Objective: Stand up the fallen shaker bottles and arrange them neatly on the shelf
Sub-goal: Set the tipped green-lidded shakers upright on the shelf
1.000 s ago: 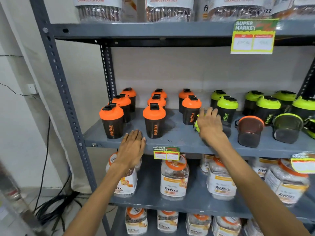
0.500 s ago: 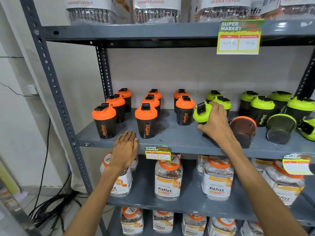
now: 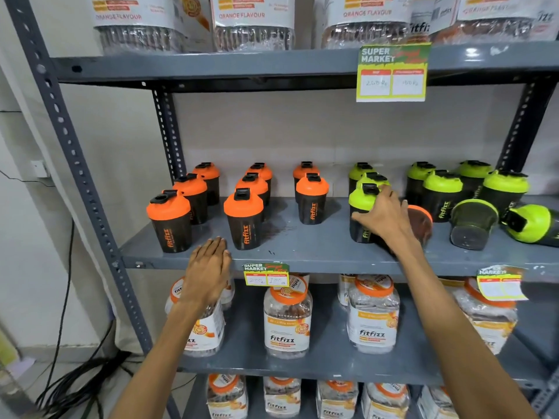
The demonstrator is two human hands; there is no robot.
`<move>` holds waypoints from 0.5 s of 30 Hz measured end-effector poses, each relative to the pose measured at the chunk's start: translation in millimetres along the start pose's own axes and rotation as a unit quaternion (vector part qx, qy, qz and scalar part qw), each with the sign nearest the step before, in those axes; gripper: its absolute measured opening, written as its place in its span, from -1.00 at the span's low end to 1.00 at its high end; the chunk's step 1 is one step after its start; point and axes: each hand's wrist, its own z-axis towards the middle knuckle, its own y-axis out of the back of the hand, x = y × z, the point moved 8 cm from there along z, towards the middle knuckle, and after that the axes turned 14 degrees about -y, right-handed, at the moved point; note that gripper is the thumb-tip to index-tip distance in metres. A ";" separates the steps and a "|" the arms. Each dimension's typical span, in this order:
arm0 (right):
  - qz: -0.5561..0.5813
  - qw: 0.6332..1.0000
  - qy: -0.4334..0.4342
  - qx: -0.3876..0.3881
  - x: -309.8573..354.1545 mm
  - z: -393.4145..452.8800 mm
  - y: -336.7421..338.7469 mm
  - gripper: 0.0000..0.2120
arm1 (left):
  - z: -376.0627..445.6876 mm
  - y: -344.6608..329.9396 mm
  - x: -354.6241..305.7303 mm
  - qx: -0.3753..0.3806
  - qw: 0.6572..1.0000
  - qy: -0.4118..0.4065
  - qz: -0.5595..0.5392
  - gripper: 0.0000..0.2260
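My right hand (image 3: 385,219) is wrapped around a green-lidded black shaker bottle (image 3: 360,211), which stands upright on the grey middle shelf (image 3: 302,246). Just right of it an orange-lidded shaker (image 3: 422,220) lies on its side, partly hidden by my hand. Further right a green shaker (image 3: 472,223) lies with its base toward me, and another green one (image 3: 532,223) lies at the frame edge. Several orange-lidded shakers (image 3: 243,219) stand in rows on the left, several green ones (image 3: 441,192) at the back right. My left hand (image 3: 208,267) rests flat on the shelf's front edge, holding nothing.
Clear Fitfizz jars (image 3: 287,322) fill the lower shelves and larger jars (image 3: 254,22) the top one. Price tags (image 3: 266,275) hang from the shelf edges. The left upright post (image 3: 75,164) is perforated steel. Black cables (image 3: 72,385) lie on the floor at left.
My right hand has lifted the fallen green shaker off the shelf, turned it upright and set it down in front of the green row. My left hand has stayed on the shelf edge.
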 end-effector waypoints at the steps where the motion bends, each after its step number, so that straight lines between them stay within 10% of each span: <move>1: -0.007 1.000 0.006 0.007 -0.5 0.2 -0.3 -0.10 | 0.0 -0.2 0.1 0.000 1.000 0.001 0.001 -0.56; 5: 0.008 1.000 0.024 0.003 -5.6 -7.2 12.5 -0.05 | 0.9 0.5 -0.5 -0.002 1.000 0.005 0.002 -0.56; 10: 0.141 0.970 -0.063 -0.186 -51.4 -29.4 56.6 -0.54 | 1.5 -0.7 -0.6 -0.011 1.000 0.014 0.001 -0.57; 15: 0.139 0.943 -0.303 -0.001 -95.1 -24.1 18.4 -0.15 | 1.9 -0.7 -1.8 -0.026 0.999 0.028 -0.006 -0.58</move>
